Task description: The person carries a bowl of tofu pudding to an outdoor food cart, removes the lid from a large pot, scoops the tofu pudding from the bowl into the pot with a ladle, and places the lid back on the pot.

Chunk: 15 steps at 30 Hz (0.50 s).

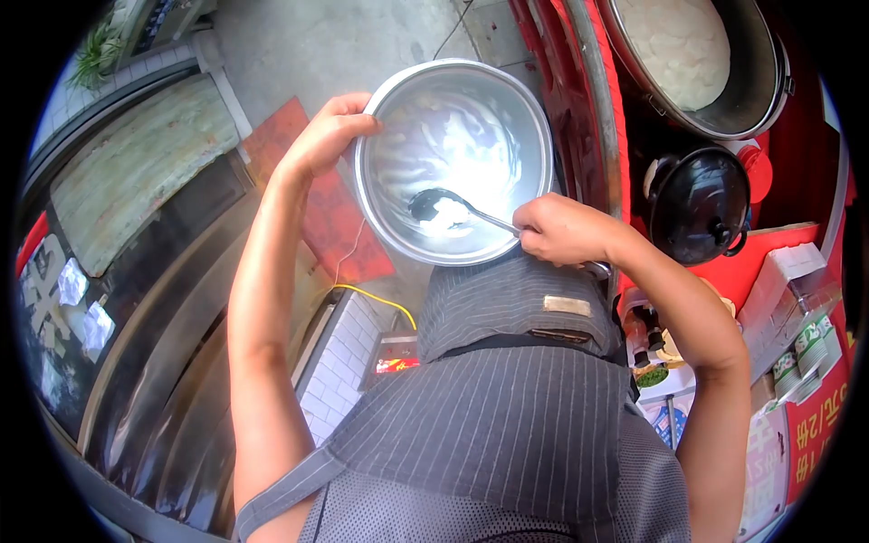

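Observation:
A large round metal bowl (453,118) is tilted in front of my apron, its inside shiny with a small white lump near the lower part. My left hand (331,133) grips the bowl's rim at the upper left, thumb over the edge. A metal ladle (489,217) reaches into the bowl, its head at the white lump. Its handle lies in my closed right hand (566,230), at the bowl's lower right rim.
At the upper right stands a large pot (760,100) holding a pale mass. Below it is a black lidded pot (699,206). Small bottles and a bowl of chopped greens (653,376) sit at lower right. A greenish board (145,167) lies at the left.

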{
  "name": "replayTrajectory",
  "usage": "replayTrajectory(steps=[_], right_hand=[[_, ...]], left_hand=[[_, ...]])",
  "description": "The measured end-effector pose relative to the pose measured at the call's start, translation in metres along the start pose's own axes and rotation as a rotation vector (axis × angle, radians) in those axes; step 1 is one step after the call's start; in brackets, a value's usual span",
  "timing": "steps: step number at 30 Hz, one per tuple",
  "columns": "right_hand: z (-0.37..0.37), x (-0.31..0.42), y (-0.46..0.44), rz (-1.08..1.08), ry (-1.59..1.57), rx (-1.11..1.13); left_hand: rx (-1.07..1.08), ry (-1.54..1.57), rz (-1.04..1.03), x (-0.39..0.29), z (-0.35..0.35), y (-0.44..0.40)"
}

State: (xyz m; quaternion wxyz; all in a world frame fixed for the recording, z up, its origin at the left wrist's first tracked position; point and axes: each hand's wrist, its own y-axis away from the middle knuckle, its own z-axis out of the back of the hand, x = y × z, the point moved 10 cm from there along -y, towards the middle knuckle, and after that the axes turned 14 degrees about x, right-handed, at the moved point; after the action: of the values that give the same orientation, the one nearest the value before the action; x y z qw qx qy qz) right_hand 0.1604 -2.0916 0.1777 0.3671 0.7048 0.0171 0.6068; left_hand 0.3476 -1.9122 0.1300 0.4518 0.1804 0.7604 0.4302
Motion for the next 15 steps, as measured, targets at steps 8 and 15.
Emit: replayTrajectory(steps=[8, 15], right_hand=[[0.007, -0.014, 0.087, -0.128, -0.852, 0.082], [0.074, -0.044, 0.211, -0.082, -0.967, -0.435]], left_hand=[[-0.124, 0.012, -0.092, 0.007, 0.0, 0.011], [-0.27, 0.168, -0.143, 0.04, 0.002, 0.014]])
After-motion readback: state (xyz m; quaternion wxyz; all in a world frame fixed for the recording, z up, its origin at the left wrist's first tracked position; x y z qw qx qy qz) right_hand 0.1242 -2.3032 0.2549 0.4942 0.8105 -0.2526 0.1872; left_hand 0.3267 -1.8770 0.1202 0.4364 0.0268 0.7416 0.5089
